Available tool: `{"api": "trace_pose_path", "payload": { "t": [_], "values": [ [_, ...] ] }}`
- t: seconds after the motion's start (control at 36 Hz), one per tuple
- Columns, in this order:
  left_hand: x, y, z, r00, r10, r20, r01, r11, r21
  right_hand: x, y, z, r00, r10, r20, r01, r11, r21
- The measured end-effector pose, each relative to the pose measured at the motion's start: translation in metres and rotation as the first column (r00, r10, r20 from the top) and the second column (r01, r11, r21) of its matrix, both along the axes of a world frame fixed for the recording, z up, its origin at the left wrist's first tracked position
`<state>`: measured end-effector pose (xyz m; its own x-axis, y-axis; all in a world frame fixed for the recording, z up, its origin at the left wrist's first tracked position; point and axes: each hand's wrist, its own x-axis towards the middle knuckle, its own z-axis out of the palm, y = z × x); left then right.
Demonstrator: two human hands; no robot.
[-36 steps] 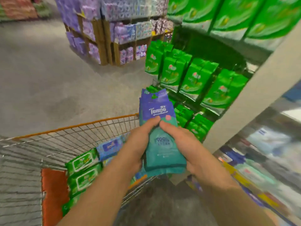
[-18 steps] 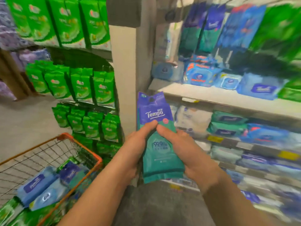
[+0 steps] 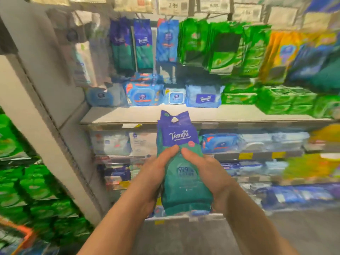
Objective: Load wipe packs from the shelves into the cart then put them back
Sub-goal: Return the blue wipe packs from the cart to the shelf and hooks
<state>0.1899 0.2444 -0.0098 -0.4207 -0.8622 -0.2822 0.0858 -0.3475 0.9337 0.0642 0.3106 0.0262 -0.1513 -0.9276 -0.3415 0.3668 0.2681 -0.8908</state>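
I hold a small stack of purple-and-teal Tempo wipe packs (image 3: 181,173) upright in front of the shelves. My left hand (image 3: 152,173) grips its left side and my right hand (image 3: 206,172) its right side, thumbs meeting on the front. Matching purple-and-teal packs (image 3: 142,45) hang from hooks at the upper left of the bay. The white shelf (image 3: 139,115) lies just behind the top of the held stack. Only the orange corner of the cart (image 3: 24,234) shows at the bottom left.
Blue wipe packs (image 3: 202,98) and green packs (image 3: 276,100) sit on the white shelf. Green hanging packs (image 3: 211,46) fill the upper middle. A grey upright post (image 3: 47,111) separates this bay from green tissue packs (image 3: 27,190) at left. Lower shelves hold more blue packs.
My view has swung right and up from the cart to the shelf bay. Both hands kept hold of the Tempo packs and carried them toward the shelves.
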Motion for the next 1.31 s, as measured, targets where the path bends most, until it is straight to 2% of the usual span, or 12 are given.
{"api": "trace_pose_path", "payload": {
  "t": [0.11,0.33,0.44,0.69,0.83,0.97,1.11,1.19,1.31],
  "values": [
    [-0.019,-0.014,0.001,0.997,-0.054,-0.055,0.055,0.998,0.014,-0.023,-0.011,0.003,0.998,-0.052,0.018,0.052,0.998,0.030],
    [-0.035,-0.065,-0.003,0.998,-0.053,-0.044,0.049,0.995,-0.088,-0.039,-0.054,0.007,0.994,-0.111,0.012,0.111,0.994,-0.014],
    [-0.032,-0.096,0.005,0.999,-0.036,-0.036,0.030,0.987,-0.156,-0.036,-0.084,0.012,0.997,-0.071,-0.020,0.069,0.995,-0.066],
    [0.001,-0.165,0.032,0.986,0.034,-0.164,-0.058,0.988,-0.144,-0.009,-0.169,0.035,0.994,0.050,-0.098,-0.063,0.990,-0.127],
    [0.020,-0.196,0.038,0.955,0.063,-0.291,-0.071,0.997,-0.018,0.008,-0.205,0.045,0.990,0.089,-0.108,-0.107,0.979,-0.171],
    [0.030,-0.211,0.049,0.944,0.080,-0.321,-0.086,0.996,-0.003,0.016,-0.222,0.057,0.981,0.108,-0.160,-0.146,0.959,-0.244],
    [0.038,-0.216,0.065,0.941,0.077,-0.329,-0.102,0.993,-0.061,0.017,-0.239,0.068,0.958,0.139,-0.252,-0.218,0.922,-0.321],
    [0.042,-0.220,0.075,0.931,0.135,-0.339,-0.166,0.984,-0.064,0.015,-0.248,0.075,0.946,0.129,-0.298,-0.235,0.906,-0.353],
    [0.043,-0.222,0.086,0.917,0.215,-0.336,-0.256,0.963,-0.082,0.011,-0.260,0.081,0.957,0.132,-0.258,-0.231,0.886,-0.401]
  ]
}}
